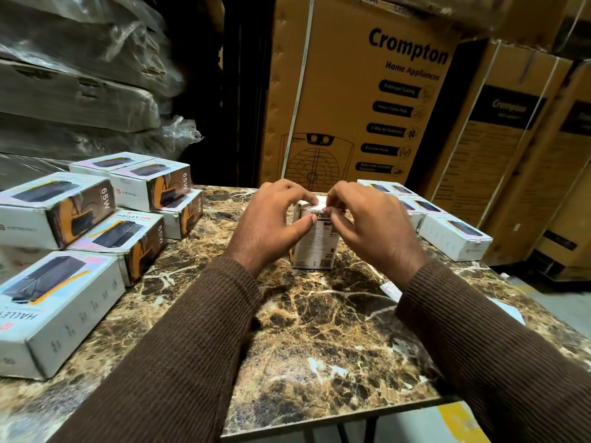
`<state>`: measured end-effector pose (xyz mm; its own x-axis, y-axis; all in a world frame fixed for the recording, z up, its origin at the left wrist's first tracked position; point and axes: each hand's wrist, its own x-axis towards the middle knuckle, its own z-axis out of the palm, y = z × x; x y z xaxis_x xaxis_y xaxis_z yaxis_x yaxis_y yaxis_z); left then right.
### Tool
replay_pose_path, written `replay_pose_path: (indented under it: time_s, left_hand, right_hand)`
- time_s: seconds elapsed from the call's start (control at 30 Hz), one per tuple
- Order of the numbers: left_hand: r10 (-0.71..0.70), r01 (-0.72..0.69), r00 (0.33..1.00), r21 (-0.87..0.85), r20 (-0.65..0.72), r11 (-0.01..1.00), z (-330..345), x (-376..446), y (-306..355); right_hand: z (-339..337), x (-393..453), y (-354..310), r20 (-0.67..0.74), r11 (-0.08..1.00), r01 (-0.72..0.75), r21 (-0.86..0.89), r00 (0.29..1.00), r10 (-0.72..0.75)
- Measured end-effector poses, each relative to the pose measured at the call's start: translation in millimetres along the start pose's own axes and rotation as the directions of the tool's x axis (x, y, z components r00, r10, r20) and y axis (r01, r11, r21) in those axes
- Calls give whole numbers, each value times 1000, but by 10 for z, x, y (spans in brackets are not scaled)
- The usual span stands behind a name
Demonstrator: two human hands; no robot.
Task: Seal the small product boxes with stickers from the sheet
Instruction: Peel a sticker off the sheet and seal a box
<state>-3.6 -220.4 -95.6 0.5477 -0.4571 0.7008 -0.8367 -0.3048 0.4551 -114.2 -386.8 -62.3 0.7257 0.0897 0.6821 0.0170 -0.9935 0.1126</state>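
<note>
Box: your small product box [315,241] stands upright mid-table [319,330].
Left hand [268,223]: your curled fingers grip its top-left edge.
Right hand [371,225]: your fingertips pinch at its top; sticker unclear.

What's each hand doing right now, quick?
Left hand: holds the upright small box, thumb on its front.
Right hand: fingertips pinch at the box's top edge; whether a sticker is under them cannot be told.
</note>
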Motion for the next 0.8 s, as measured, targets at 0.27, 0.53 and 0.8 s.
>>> replay_pose_path:
  time_s: [0.27,0.53,0.8]
  left_hand:
    - [-7,8,1000,-25,16,1000,3,1,5]
    - [-60,63,994,-29,93,998,15,-15,-9]
    - [-70,74,993,-42,93,996,1,-16,5]
  right_hand:
    - [-220,145,23,148,984,142,-103,981,-126]
    - [-256,198,50,188,982,153,-109,973,-131]
    - [-256,205,36,173,990,128,-66,978,-115]
